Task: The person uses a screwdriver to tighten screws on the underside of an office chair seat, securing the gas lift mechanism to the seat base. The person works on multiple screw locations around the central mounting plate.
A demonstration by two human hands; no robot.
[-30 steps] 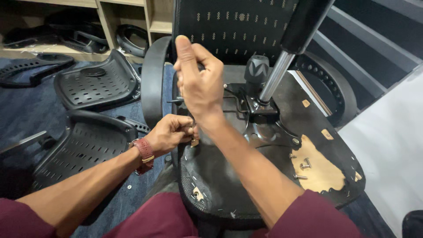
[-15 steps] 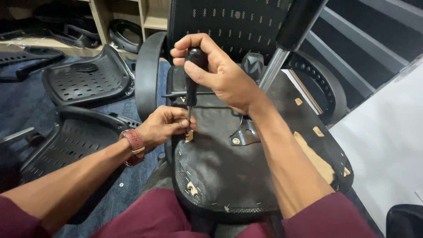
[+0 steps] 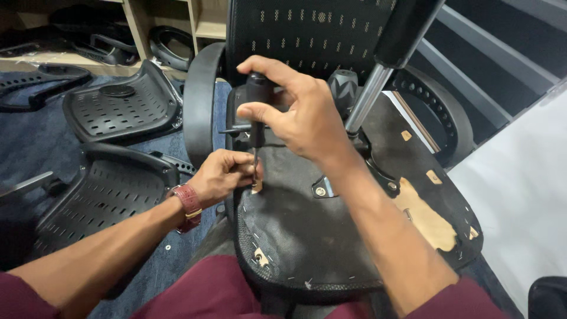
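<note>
Screwdriver (image 3: 257, 112) with black handle is held upright over the upturned underside of an office chair seat (image 3: 307, 236), its thin shaft running down to a point at the seat's left edge, near a small tan patch of exposed wood.

Surroundings: seat underside is covered in black fabric, stapled along the rim, torn in places to show tan wood (image 3: 426, 220). A chrome gas-lift column (image 3: 367, 100) rises from the seat's centre mechanism, just right of the right hand. A black mesh backrest (image 3: 307, 35) stands behind. 2 black perforated plastic shells (image 3: 118, 109) (image 3: 103, 195) lie on the blue floor at left, well apart from the tool. Wooden shelving (image 3: 171, 18) at rear holds further black parts.

Hands: right hand (image 3: 295, 115) is raised, fingers clenched around the screwdriver handle. Left hand (image 3: 227, 174), a red-strapped watch (image 3: 188, 204) on its wrist, is curled at the shaft's lower end, fingers pinching there; what is pinched cannot be told. Both forearms extend from maroon sleeves.
</note>
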